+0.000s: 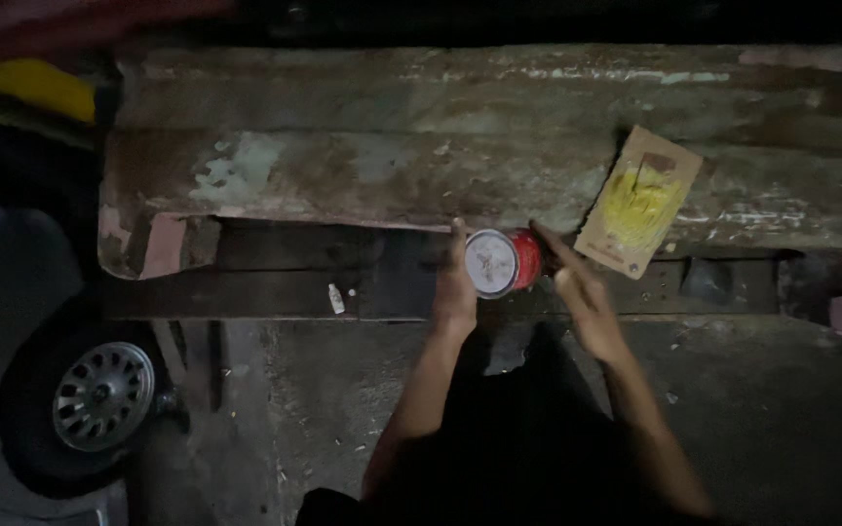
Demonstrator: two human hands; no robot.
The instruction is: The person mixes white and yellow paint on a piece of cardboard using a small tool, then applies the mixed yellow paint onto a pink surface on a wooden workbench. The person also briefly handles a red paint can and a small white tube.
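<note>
Head view: can (499,263) at ledge (343,175) edge

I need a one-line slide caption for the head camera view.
Two bare hands, left hand and right hand, flank a red can on a worn ledge beside a yellow card.

One red tin (501,262), one yellow card packet (639,202), one car wheel (99,394), two hands (456,292).

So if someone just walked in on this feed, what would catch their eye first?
Probably the red can with a pale lid at centre, lying on its side on the worn ledge, with the left hand against it and the right hand reaching in. Next, the yellow-printed card up right, and the car wheel at lower left.
</note>
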